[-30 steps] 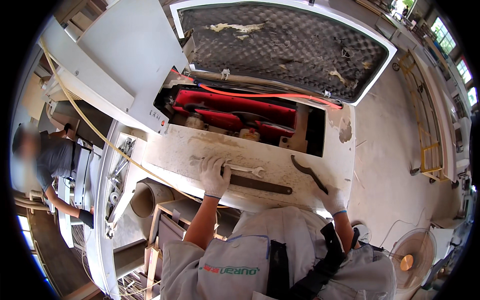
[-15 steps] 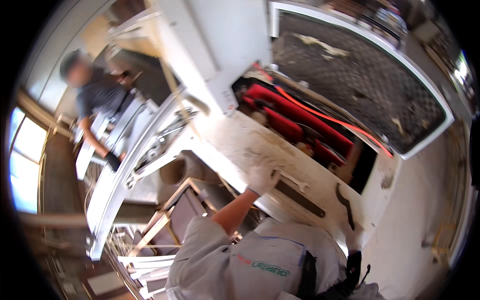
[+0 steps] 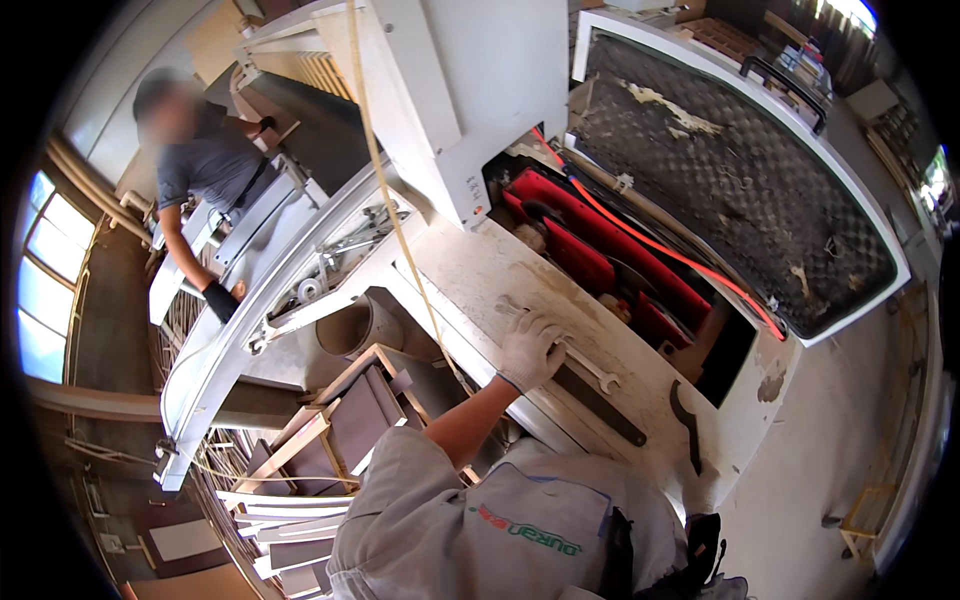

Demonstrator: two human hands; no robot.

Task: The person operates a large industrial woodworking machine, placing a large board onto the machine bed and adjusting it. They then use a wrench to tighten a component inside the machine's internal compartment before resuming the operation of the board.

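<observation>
**Gloved hand on a spanner at the open machine**

The left hand (image 3: 530, 347), in a white work glove, lies flat with fingers loosely spread over a long silver open-ended spanner (image 3: 560, 345) on the dusty white machine ledge (image 3: 470, 270). The right hand (image 3: 700, 490), also gloved, rests at the ledge's near edge; its grip cannot be made out. Just right of the left hand lies a flat dark metal bar (image 3: 600, 405), and near the right hand a curved black hook tool (image 3: 686, 420). Beyond the left hand sit red machine parts (image 3: 600, 250) and an orange hose (image 3: 660, 250).
</observation>
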